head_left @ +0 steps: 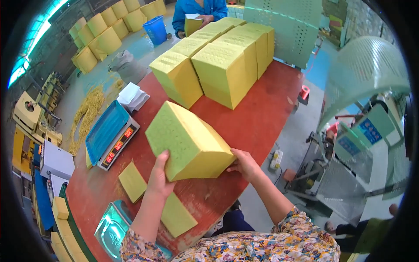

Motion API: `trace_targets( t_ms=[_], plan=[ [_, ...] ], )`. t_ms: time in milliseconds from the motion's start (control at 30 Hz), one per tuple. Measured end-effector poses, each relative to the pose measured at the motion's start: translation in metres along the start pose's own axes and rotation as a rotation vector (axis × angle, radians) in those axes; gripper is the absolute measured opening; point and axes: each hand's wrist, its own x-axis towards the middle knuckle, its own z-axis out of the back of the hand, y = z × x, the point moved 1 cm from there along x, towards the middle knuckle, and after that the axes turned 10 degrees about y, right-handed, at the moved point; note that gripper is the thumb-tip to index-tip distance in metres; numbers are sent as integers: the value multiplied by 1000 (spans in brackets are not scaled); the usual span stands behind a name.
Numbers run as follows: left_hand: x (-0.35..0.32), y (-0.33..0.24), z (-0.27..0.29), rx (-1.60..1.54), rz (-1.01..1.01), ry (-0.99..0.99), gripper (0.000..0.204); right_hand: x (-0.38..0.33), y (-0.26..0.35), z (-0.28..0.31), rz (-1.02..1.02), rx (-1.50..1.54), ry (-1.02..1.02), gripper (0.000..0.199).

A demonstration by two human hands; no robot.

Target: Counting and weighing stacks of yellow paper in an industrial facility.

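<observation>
The person held a big yellow block [187, 140] up over the red table [257, 118], tilted so one corner pointed down toward them. The left hand [158, 177] gripped the block's near left edge, fingers curled onto its green-tinged face and thumb underneath. The right hand [244, 163] cupped the lower right corner, fingers closed against the side (the fingertips were hidden behind the block).

Two thin yellow slabs lay flat on the table below the block: one slab [132, 181] just left of the left wrist, the other slab [177, 216] between the two forearms. A scale [111, 134] with a blue tray and red digits sat to the left, near the table's edge. Further back stood a row of stacked blocks [218, 61] of the same yellow kind, well apart from the held one. Beyond them another person in a blue jacket [198, 8] held a smaller yellow piece [192, 24].
</observation>
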Motion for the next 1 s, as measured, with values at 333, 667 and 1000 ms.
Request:
trace_targets(
  t_ms=[333, 667, 1000],
  plan=[
    [171, -16, -86, 140, -31, -35, 62, 94, 75, 55, 257, -34, -156, 40],
    [208, -15, -109, 310, -244, -78, 66, 114, 59, 51, 509, -700, -288, 21],
    [239, -12, -96, 136, -215, -109, 45, 151, 53, 51, 424, -552, -147, 23]
  ],
)
